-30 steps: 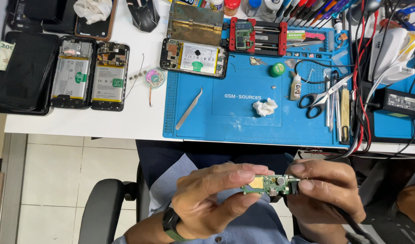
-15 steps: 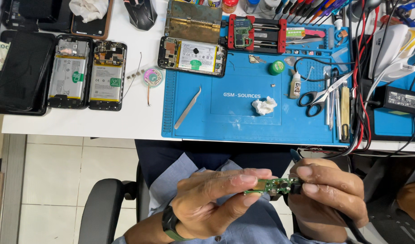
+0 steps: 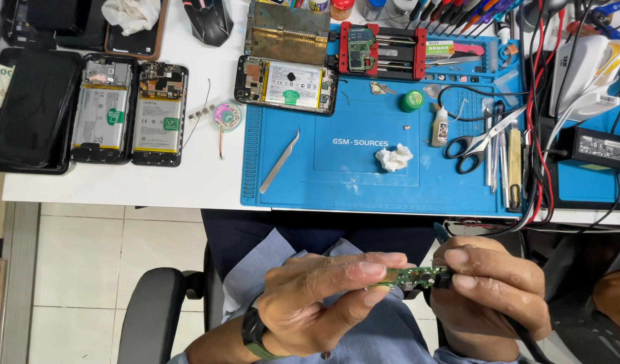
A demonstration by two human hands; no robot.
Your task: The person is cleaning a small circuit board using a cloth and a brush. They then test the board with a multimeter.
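Circuit board (image 3: 412, 277), a small green one, sits below the desk's (image 3: 188, 182) near edge over the lap, long axis running left-right. Left hand (image 3: 316, 303) pinches its left end between thumb and fingers; right hand (image 3: 488, 290) has its grip closed around the right end. Up on the blue mat (image 3: 364, 175): tweezers (image 3: 279, 162), scissors (image 3: 475, 141), an opened phone (image 3: 286, 84).
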